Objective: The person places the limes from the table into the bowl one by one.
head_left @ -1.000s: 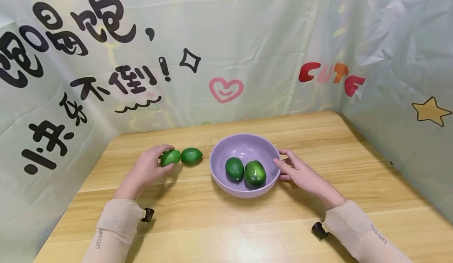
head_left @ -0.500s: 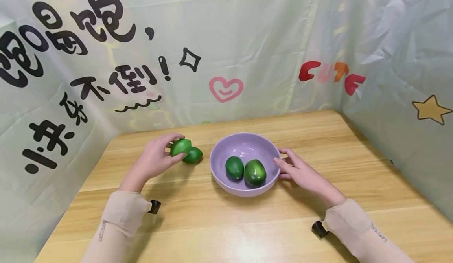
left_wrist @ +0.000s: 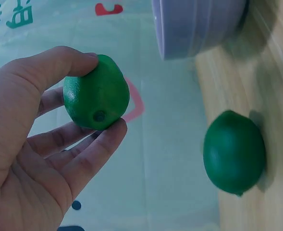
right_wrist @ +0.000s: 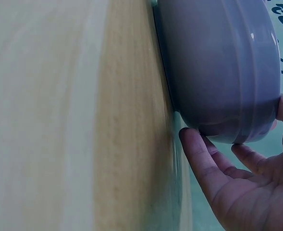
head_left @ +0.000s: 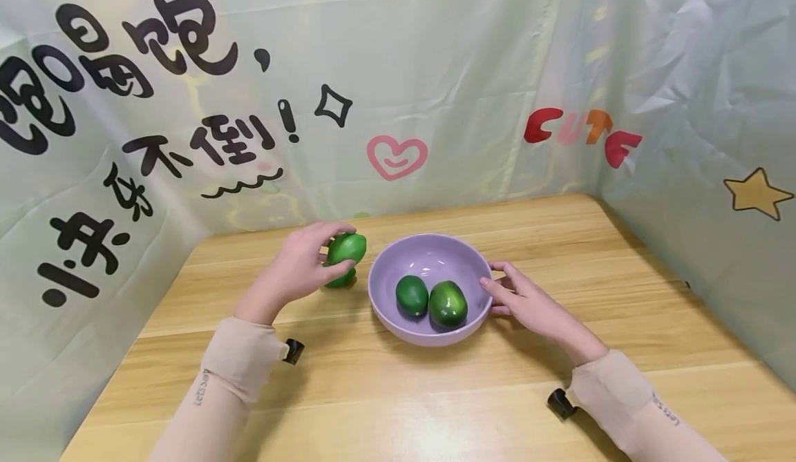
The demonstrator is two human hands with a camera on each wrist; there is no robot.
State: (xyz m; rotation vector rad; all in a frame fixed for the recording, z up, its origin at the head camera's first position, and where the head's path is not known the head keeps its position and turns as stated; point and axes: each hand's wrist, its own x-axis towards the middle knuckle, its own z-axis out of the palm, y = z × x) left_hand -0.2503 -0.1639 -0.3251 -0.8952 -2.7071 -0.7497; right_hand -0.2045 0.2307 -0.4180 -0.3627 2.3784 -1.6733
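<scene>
A green lime (head_left: 347,248) is pinched between thumb and fingers of my left hand (head_left: 298,262), lifted off the table just left of the bowl. Beneath it a second lime (left_wrist: 234,153) lies on the table, partly hidden by the held one in the head view. The purple bowl (head_left: 429,338) stands upright at the table's middle, with a dark green lime (head_left: 412,295) and a larger, glossy green fruit (head_left: 448,304) side by side inside. My right hand (head_left: 528,303) grips the bowl's right side, thumb at the rim and fingers against the outer wall.
The wooden table (head_left: 398,407) ends at the back against a pale printed cloth (head_left: 460,89), which also hangs at both sides. A small black device (head_left: 294,351) sits at the left wrist, another black device (head_left: 562,404) at the right.
My left hand has lifted the lime from the table and carried it right, toward the bowl, passing above the other lime. The right hand and the bowl have stayed in place.
</scene>
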